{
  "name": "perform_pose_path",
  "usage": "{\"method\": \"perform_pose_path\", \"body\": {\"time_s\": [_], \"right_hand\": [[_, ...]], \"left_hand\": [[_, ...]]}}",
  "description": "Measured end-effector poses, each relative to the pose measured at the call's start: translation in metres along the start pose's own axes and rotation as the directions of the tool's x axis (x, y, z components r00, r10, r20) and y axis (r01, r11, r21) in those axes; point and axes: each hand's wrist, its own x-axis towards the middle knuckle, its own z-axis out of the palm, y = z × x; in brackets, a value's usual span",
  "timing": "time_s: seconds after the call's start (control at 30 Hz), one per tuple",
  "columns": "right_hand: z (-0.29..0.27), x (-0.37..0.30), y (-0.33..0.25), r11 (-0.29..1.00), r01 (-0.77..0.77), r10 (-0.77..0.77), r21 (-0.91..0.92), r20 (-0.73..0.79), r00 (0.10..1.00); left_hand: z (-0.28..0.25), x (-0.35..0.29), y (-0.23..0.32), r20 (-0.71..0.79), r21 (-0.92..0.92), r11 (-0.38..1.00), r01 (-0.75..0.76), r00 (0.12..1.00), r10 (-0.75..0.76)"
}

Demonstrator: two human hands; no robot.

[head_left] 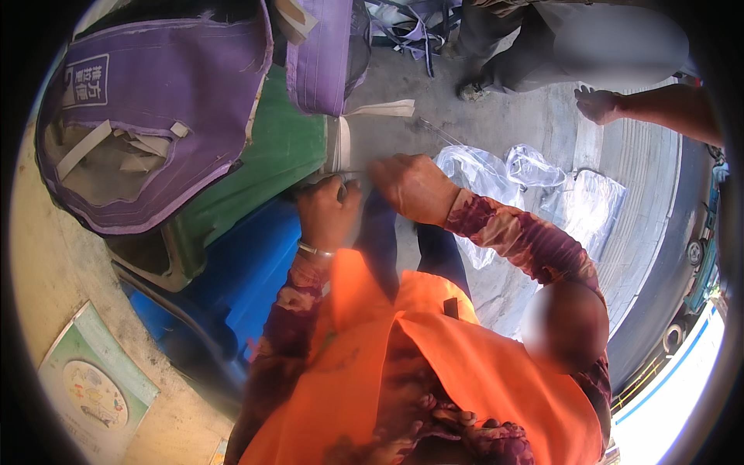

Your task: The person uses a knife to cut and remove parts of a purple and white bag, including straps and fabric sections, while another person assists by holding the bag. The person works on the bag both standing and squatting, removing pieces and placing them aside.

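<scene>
Your right grip (413, 188): contents hidden, cannot be told. Blue bin (246, 256): partly hidden behind your left forearm (298, 298). Co-worker (531, 58): partly blurred, cut off at upper edge.

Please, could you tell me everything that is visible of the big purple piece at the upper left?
The purple piece looks like thick fabric, with stitched seams, lighter edging and a white-framed print. Its lower part has a rounded opening crossed by a pale strip. It drapes, creased, over part of the green bin. The left hand and right hand are apart from it.
</scene>
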Motion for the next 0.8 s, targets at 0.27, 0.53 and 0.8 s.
{"method": "perform_pose_path", "body": {"time_s": [0.27, 0.53, 0.8], "right_hand": [[0.024, -0.020, 0.002, 0.996, -0.055, 0.061, 0.063, -0.093, 0.994], [0.078, -0.124, 0.038, 0.826, -0.544, 0.537, 0.149, 0.089, 0.839], [0.184, -0.288, 0.011, 0.020, -0.847, 0.974, 0.531, 0.182, 0.137]], "left_hand": [[-0.006, 0.007, -0.001, 0.092, -0.010, 0.996, -0.090, 0.992, 0.090], [-0.010, -0.008, 0.006, 0.535, -0.327, 0.774, 0.542, 0.782, -0.321], [0.285, -0.009, 0.065, 0.999, -0.043, 0.149, 0.988, 0.045, -0.010]]}}
